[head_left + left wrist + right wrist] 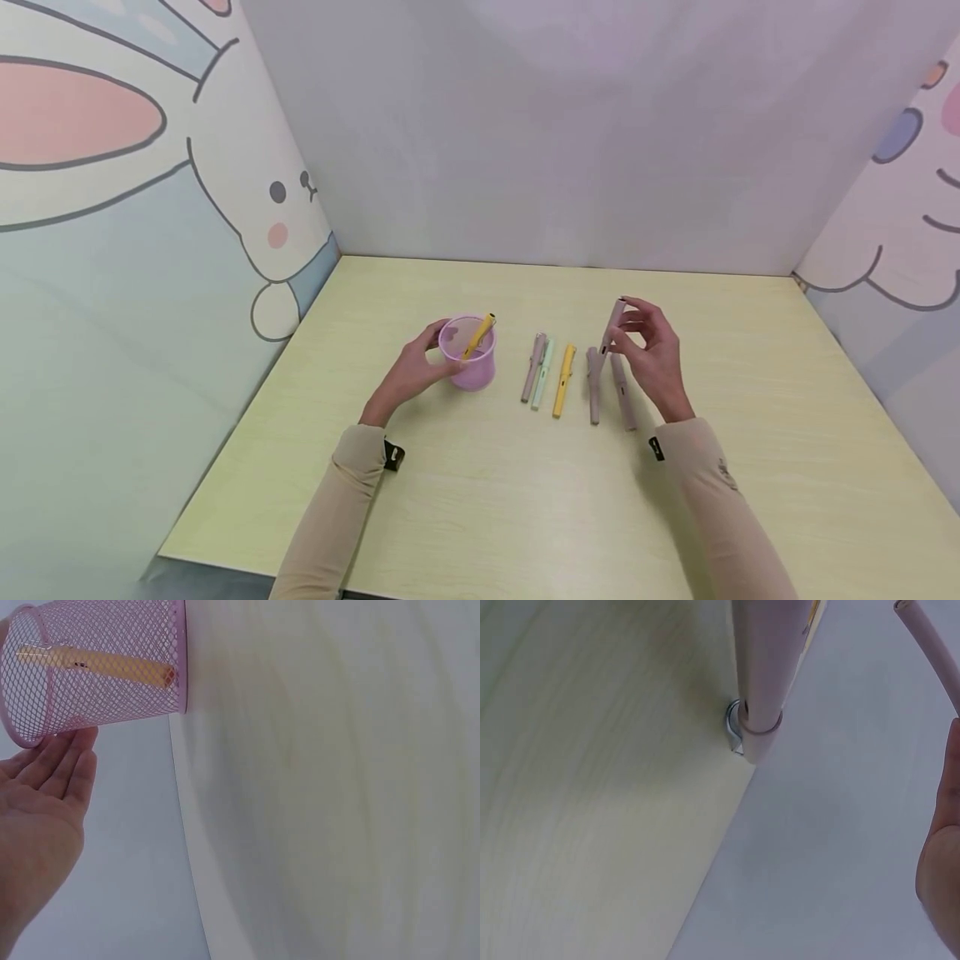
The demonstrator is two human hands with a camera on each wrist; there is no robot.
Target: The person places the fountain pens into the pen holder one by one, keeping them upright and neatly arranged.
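Observation:
My left hand [411,371] holds a pink mesh pen cup [474,377] by its side, thumb near the front of the rim and fingers around the far side. The cup stands upright on the table. Inside it leans a yellow pen [480,332], also visible through the mesh in the left wrist view. Above the table, my right hand [654,354] pinches a mauve pen [614,320] between thumb and fingers, tilted. Under that hand lie two more mauve pens, one to the left [594,396] and one to the right [624,396].
Between the cup and the right hand lie a mauve pen [533,371], a pale green pen [543,375] and a yellow pen [563,383]. The pale wooden table [480,500] meets a grey back wall [562,150]. Cartoon-printed side panels [150,350] flank it.

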